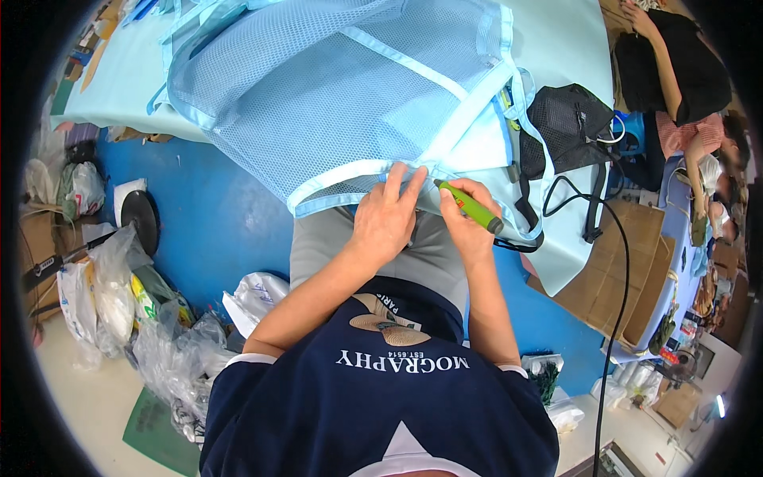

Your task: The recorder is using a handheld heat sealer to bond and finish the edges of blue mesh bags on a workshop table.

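My left hand (387,215) grips the lower trimmed edge of a light-blue mesh item (286,95), with two fingers stretched over the binding and the thumb hidden. My right hand (469,222) is closed on a green pen-like tool (477,208), its tip at the binding just right of my left fingers. A pale-blue strap (524,123) loops down beside my right hand. A black mesh bag (564,127) with black straps lies to the right, and a dark cord (626,262) runs down past it.
A pale-covered table (119,95) bears the mesh. Plastic bags (111,294) and a black disc (139,222) are at lower left. At right are cardboard (604,278), a blue stool (629,127) and other people (668,71). A blue mat (199,246) covers part of the floor.
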`<action>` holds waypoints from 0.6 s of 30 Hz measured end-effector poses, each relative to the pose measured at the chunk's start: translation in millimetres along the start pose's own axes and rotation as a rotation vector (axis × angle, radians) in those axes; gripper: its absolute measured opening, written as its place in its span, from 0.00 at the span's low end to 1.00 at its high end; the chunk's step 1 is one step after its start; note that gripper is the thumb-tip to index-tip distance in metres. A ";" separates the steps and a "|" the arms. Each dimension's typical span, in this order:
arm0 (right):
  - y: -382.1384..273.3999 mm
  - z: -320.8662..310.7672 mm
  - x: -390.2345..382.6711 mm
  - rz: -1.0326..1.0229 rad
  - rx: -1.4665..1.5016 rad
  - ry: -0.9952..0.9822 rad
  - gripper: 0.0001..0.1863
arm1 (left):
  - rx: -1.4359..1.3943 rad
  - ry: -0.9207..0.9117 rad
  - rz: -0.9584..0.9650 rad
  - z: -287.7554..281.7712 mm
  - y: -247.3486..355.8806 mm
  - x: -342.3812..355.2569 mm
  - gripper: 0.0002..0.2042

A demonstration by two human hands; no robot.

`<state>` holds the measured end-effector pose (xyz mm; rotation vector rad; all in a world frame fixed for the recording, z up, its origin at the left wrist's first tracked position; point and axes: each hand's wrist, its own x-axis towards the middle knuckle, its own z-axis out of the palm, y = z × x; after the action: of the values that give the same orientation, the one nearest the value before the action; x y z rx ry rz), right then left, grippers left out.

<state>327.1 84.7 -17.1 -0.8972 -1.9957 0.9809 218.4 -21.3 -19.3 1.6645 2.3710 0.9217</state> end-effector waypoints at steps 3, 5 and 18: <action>4.6 1.4 -2.6 0.009 0.057 0.028 0.10 | 0.001 0.019 0.011 1.5 -0.6 -0.6 0.30; 2.0 1.4 -0.9 0.009 0.042 0.020 0.10 | -0.004 0.021 0.010 0.6 0.2 0.8 0.30; 2.7 0.4 -0.8 0.015 0.029 -0.013 0.10 | 0.004 -0.005 -0.003 -1.2 0.0 0.0 0.30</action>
<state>327.8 85.2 -19.7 -0.8935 -1.9831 1.0238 217.9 -21.8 -18.4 1.6618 2.3731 0.9120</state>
